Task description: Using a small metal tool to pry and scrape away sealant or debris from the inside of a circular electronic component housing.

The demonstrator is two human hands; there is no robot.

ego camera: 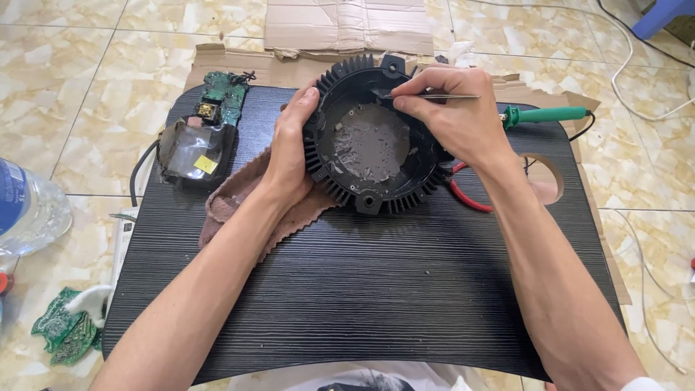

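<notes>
Round finned housing (373, 141) held at 12 o'clock on the dark tabletop (376, 289).
We see the left hand (289, 148) curled around its 9 o'clock rim over a cloth (239, 199); the right hand (449, 116) pinches tweezers (441, 96) at its upper rim.

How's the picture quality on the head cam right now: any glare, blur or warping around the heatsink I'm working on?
Head view: even daylight, soft shadows; the round black finned housing and tweezers in the right hand are sharp, as is the left hand. Mild glare on the floor tiles and plastic bottle. Wide-angle bending curves the dark tabletop's near edge.
</notes>
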